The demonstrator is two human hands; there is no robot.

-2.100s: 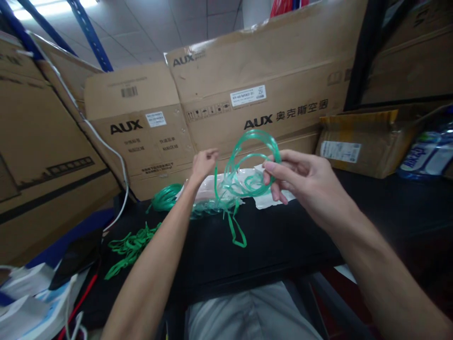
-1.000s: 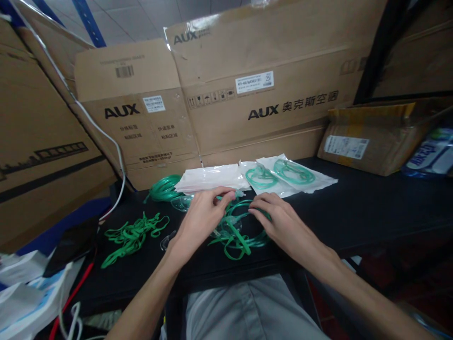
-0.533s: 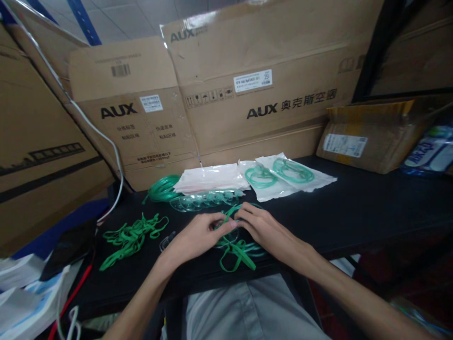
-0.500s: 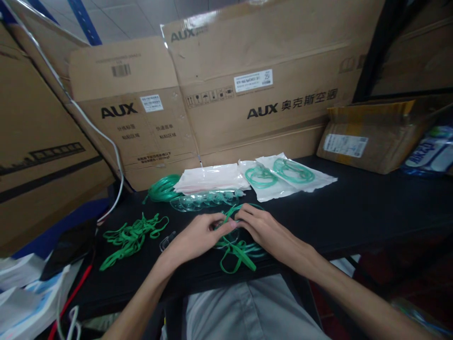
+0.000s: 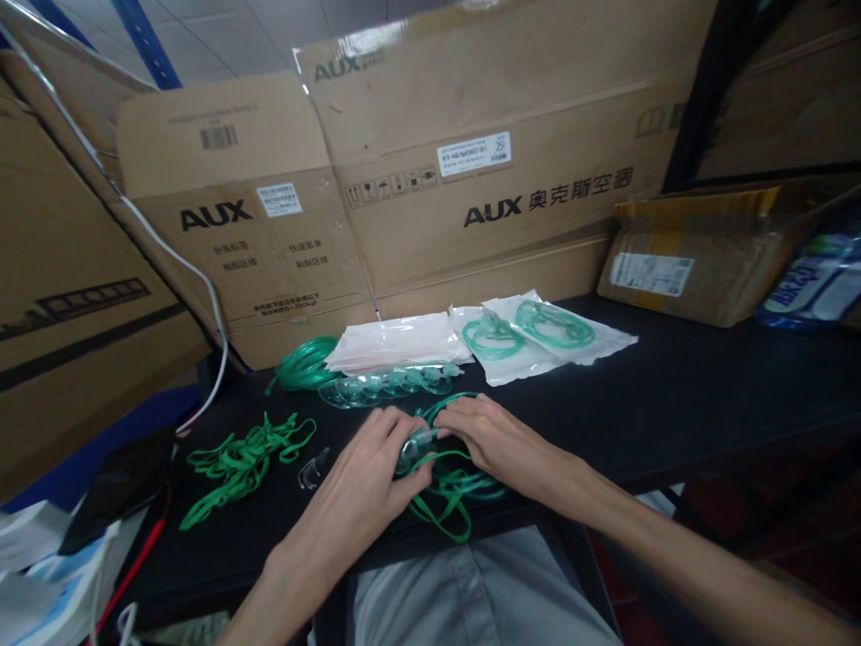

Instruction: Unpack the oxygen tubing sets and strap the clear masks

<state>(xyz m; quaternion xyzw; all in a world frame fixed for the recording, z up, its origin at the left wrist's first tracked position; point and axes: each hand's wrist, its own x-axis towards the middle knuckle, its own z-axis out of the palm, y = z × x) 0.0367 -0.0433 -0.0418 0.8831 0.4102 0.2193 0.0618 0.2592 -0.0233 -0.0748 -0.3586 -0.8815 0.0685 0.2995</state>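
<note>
My left hand [image 5: 383, 462] is wrapped around a clear green oxygen mask [image 5: 413, 450], thumb on its near side. Fingers of my right hand [image 5: 485, 435] pinch the tube end at the mask's narrow connector; the exact joint is partly hidden. From the mask a green elastic strap [image 5: 452, 520] loops down toward the table's front edge. Coiled green tubing [image 5: 481, 487] lies beneath my right hand. Just beyond my hands is a row of nested clear masks [image 5: 387, 386]. A tangled pile of green straps [image 5: 242, 467] and a small clear plastic piece [image 5: 313, 468] lie to the left.
On the black table [image 5: 646, 404], white pouches [image 5: 400, 343] are stacked beside a green tubing coil [image 5: 306, 363]. Two pouches with tubing [image 5: 558, 325] lie to their right. Cardboard [image 5: 410, 242] walls the back; a smaller carton [image 5: 679, 260] and blue-labelled package [image 5: 817, 278] stand right.
My left hand has turned and now grips the mask body, which shows between my hands. My right hand stays at the connector. The strap has shifted slightly left and down.
</note>
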